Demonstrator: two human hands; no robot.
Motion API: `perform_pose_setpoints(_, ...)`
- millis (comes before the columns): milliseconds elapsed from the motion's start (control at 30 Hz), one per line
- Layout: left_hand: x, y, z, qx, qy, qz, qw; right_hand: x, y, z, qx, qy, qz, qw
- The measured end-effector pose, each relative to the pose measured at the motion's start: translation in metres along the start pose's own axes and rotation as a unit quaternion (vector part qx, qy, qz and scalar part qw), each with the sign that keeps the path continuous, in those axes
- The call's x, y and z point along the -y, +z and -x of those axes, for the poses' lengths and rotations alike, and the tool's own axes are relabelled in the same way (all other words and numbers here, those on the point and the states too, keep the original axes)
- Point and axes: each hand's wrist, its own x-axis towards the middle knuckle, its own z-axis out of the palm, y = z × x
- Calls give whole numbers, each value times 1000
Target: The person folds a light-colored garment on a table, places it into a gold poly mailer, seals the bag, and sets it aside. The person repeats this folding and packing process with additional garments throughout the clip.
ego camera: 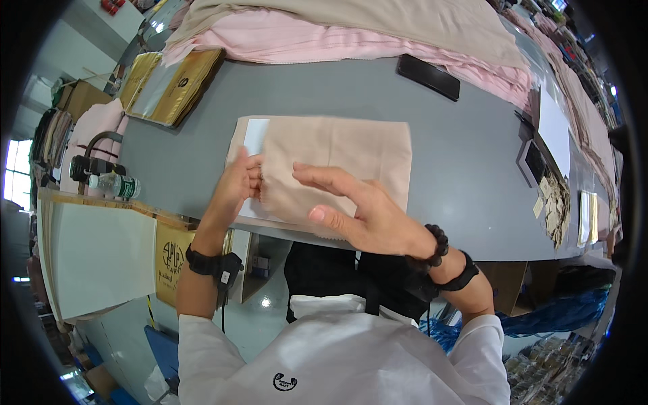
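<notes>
A beige cloth [354, 147] lies folded on the grey table, with a white sheet [256, 136] partly covered by its upper layer. My left hand [239, 181] is at the left edge of that layer, over the sheet. Its fingertips meet the serrated cloth edge, and whether they pinch it I cannot tell. Above the middle of the cloth, my right hand [362, 207] is spread with thumb and fingers apart and holds nothing. It hides part of the cloth's near side.
Gold packets [185, 91] are stacked at the back left, and a black smartphone [429, 77] lies at the back right. Pink fabric [304, 38] covers the far edge. A plastic bottle [115, 186] lies at left. Tags [554, 210] hang in a bunch at right.
</notes>
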Motion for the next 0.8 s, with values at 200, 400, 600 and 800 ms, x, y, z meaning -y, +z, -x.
perform_pose_setpoints(200, 12, -11, 4, -77, 142, -180, 970, -25, -9, 20, -109, -36, 174, 978)
perform_pose_setpoints(400, 10, -48, 9, -177, 207, -237, 933, -51, -38, 32, -193, -44, 308, 931)
perform_pose_setpoints(600, 19, -59, 8, -207, 218, -416, 858, -77, -82, -3, -184, 54, 375, 907)
perform_pose_setpoints(800, 17, -49, 3, -210, 377, -585, 687, -103, -98, -50, -34, 40, 406, 912)
